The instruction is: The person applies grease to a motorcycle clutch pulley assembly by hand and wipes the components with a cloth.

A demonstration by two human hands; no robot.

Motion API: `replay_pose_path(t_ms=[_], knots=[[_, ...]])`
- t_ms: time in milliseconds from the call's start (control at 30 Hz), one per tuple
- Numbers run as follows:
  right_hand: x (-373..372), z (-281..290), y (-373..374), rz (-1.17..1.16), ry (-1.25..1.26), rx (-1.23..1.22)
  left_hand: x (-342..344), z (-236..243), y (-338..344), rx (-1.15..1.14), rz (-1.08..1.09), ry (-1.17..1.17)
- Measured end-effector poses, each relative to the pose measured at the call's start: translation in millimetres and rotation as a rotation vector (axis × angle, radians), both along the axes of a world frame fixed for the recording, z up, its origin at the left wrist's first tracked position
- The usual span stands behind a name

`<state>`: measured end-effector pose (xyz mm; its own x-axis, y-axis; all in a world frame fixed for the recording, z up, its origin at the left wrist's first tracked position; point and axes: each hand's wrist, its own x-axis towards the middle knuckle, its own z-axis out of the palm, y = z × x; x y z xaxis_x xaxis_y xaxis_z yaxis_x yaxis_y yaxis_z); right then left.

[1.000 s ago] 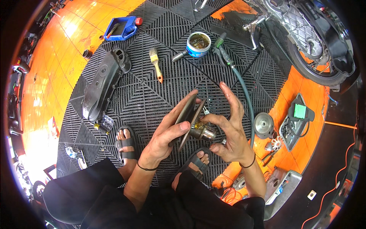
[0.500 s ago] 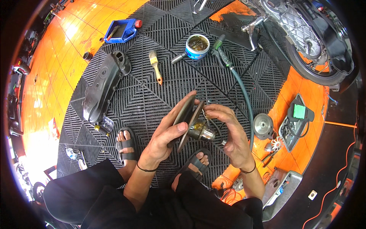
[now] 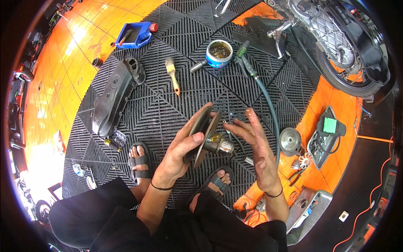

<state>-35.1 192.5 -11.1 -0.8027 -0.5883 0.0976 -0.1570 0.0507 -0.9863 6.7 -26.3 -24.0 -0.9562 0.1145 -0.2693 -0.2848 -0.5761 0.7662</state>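
Two hands work over the mat: our left hand [image 3: 181, 148] clamps the pulley disc [image 3: 202, 135] edge-up so its greased hub [image 3: 219, 145] faces our right hand [image 3: 257, 143], fingers spread, just beside it. The grease tin [image 3: 219, 53] and brush [image 3: 172, 75] lie within reach beyond.

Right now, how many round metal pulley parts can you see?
2 for sure: a dark metal pulley disc with a shiny hub, held in the left hand; a grey ribbed round pulley on the orange floor, right. Others may be hidden.
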Motion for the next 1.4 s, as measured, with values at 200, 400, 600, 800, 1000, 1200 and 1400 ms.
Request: replay_pose_path(t_ms=[200,400,600,800,1000,1200,1400], knots=[[4,1,-7,0.035,0.072,0.073,0,1,-2,0.010,-0.005,0.043],[9,12,-13,0.039,0.459,0.401,1,7,-3,0.002,0.008,0.026],[21,16,-21,0.040,0.724,0.585,4,10,-2,-0.049,0.058,-0.073],[14,4,-13,0.104,0.552,0.384,3,7,-3,0.006,0.058,-0.100],[5,-2,-5,0.018,0.143,-0.039,3,8,-10,0.170,0.019,-0.068],[0,3,-11,-0.089,0.383,0.238,2,9,-6,0.048,-0.015,-0.045],[-7,-9,-9,0.039,0.649,0.290,3,15,-11,0.176,-0.048,-0.146]])
